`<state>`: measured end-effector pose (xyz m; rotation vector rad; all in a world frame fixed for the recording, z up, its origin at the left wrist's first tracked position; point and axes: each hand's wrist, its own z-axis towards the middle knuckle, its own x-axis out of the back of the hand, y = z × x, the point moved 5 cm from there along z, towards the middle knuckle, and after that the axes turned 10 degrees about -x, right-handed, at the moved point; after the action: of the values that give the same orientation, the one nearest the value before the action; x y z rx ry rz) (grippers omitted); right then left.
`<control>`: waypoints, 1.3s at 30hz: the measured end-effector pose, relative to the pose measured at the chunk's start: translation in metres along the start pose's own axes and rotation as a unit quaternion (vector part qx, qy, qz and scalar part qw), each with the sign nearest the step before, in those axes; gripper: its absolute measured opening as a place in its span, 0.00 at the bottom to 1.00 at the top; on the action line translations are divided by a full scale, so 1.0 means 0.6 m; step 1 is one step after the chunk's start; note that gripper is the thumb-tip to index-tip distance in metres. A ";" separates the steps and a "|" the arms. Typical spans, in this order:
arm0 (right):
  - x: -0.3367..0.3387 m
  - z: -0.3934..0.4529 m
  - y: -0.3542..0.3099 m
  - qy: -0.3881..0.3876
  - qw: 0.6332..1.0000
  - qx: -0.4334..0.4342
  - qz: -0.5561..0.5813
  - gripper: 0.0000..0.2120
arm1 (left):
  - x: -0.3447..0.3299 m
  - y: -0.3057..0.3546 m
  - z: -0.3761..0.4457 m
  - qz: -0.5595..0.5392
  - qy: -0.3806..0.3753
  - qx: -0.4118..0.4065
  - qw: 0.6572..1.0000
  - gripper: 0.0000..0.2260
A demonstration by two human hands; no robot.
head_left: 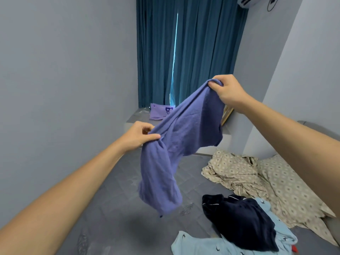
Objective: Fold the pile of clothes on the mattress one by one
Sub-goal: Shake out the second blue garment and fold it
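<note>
A purple-blue garment (176, 144) hangs in the air above the grey mattress (117, 208). My right hand (228, 91) grips its upper edge, raised high. My left hand (139, 135) pinches another part of its edge, lower and to the left. The rest of the cloth droops between and below my hands. On the mattress at lower right lies the pile: a dark navy garment (242, 219) on top of a light blue patterned garment (206, 245).
A beige patterned sheet (231, 172) and matching pillow (287, 184) lie at the right. A purple bag (160, 111) sits on a ledge below the teal curtains (189, 48). Grey walls close in left and right.
</note>
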<state>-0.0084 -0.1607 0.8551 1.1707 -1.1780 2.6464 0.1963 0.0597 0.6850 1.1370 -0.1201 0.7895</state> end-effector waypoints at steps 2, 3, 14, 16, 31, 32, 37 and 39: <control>-0.001 -0.009 0.016 -0.007 1.000 -0.002 -0.005 0.18 | -0.023 -0.034 -0.029 0.028 -0.019 0.013 0.999 0.13; -0.002 -0.014 0.023 -0.011 1.000 0.000 -0.007 0.18 | -0.033 -0.052 -0.045 0.027 -0.015 0.020 0.999 0.12; 0.010 -0.036 0.119 -0.002 0.997 -0.041 -0.067 0.18 | -0.060 -0.054 -0.068 0.000 0.072 0.036 0.997 0.11; -0.003 -0.043 0.133 -0.013 0.995 -0.050 -0.083 0.18 | -0.059 -0.014 -0.039 0.004 0.070 0.013 0.997 0.11; -0.097 -0.090 0.144 -0.052 0.991 -0.026 -0.123 0.09 | -0.056 0.095 0.103 -0.038 0.120 0.028 0.992 0.12; -0.108 -0.100 0.137 -0.058 0.993 -0.017 -0.103 0.05 | -0.054 0.102 0.112 -0.034 0.123 0.029 0.991 0.12; -0.174 -0.164 0.091 -0.137 0.988 -0.027 0.069 0.11 | -0.055 0.130 0.142 0.004 0.138 0.014 0.990 0.10; -0.209 -0.182 0.084 -0.178 0.982 -0.039 0.047 0.15 | -0.060 0.134 0.150 0.007 0.151 0.011 0.988 0.10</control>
<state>-0.0018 -0.0928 0.6950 1.6632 -1.4021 2.4934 0.1470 -0.0191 0.7698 1.0255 0.1338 0.9689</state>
